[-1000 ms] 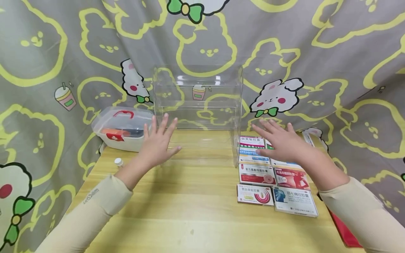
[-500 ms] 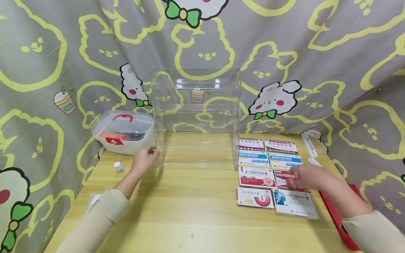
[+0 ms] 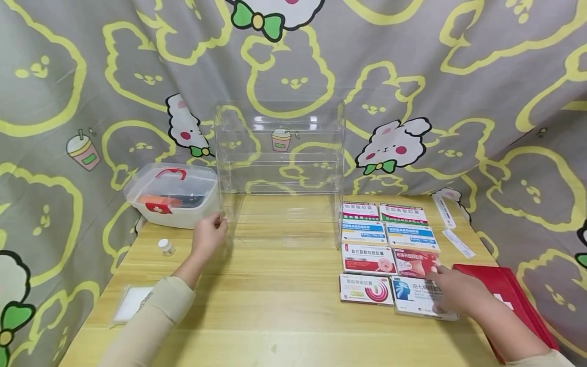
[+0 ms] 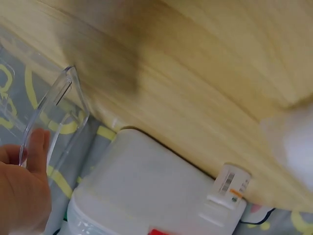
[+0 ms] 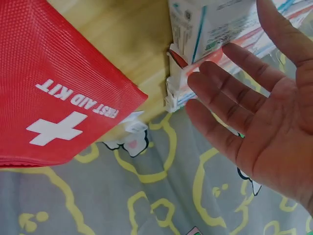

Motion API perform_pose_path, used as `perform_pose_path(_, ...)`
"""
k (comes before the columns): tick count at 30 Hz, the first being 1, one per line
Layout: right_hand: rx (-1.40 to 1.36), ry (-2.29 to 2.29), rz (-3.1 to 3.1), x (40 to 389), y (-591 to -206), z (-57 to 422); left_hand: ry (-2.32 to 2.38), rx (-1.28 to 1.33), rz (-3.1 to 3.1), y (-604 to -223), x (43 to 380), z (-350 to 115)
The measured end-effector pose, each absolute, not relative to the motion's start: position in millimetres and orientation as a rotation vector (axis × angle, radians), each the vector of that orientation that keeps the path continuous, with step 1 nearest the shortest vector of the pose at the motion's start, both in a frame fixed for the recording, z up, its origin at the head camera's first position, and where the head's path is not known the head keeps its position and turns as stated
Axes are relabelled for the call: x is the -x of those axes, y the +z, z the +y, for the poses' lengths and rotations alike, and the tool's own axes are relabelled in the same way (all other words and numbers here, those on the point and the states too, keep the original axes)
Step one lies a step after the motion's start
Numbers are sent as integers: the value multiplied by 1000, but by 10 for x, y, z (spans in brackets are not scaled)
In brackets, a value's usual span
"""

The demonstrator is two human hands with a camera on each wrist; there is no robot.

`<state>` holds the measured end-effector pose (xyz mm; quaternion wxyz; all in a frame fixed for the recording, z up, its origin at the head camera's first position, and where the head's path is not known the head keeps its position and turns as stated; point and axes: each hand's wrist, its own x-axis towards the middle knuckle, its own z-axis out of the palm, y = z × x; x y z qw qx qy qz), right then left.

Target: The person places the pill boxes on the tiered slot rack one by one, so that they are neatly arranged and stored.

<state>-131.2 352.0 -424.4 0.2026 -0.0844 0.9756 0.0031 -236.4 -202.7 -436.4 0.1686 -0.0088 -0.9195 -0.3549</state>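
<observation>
My left hand (image 3: 208, 237) is at the lower left side of a clear plastic tiered rack (image 3: 286, 243). In the left wrist view, its thumb and fingers pinch the rack's transparent side edge (image 4: 78, 98). Over the front right medicine box (image 3: 415, 298), white with a blue head picture, reaches my right hand (image 3: 463, 293). Its fingers are extended and spread in the right wrist view, fingertips right at the white box (image 5: 210, 29). Several other medicine boxes lie flat in two columns, among them a red one (image 3: 415, 262) and a white-and-red one (image 3: 369, 259).
A white first aid box (image 3: 179, 216) with a translucent lid stands back left. Near it are a small white bottle (image 3: 166, 247) and a white packet (image 3: 130, 303). A red first aid pouch (image 3: 495, 278) lies at the right edge. Behind hangs a patterned curtain (image 3: 293, 61).
Both hands came down from spread above the table. The left went to the rack's side and took hold of it; the right moved over the red box, then forward to the front right box.
</observation>
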Motion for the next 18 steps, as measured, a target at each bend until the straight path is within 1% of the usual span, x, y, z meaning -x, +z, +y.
perform_pose_path(8, 246, -13, 2775, 1308, -4257, 3544, -1021, 28, -2537, -4363, 2442, -1995)
perform_pose_path(18, 244, -128, 2755, 1220, -4400, 3671, -1024, 1, -2542, -4422, 2393, -2009)
